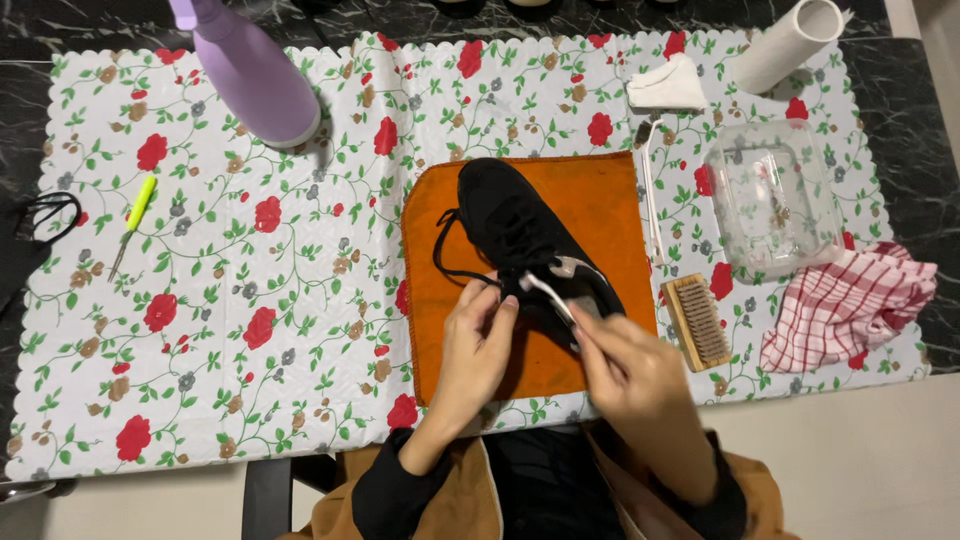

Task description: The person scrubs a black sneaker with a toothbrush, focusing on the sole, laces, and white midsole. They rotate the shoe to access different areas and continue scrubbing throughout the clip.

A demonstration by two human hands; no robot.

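Note:
A black shoe (520,230) lies on an orange cloth (600,210) in the middle of the table, toe pointing away from me. My left hand (478,345) pinches the black lace (447,262) near the shoe's opening. My right hand (625,370) holds a thin white tool (548,292) whose tip rests at the shoe's collar; motion blur hides what kind of tool it is. Both hands are at the near end of the shoe.
A floral plastic mat (250,300) covers the table. On it are a purple spray bottle (255,70), a yellow-handled pick (135,215), a white toothbrush (650,195), a wooden brush (697,322), a clear plastic tub (770,195), a checked red cloth (850,305), a white rag (668,88) and a paper roll (785,45).

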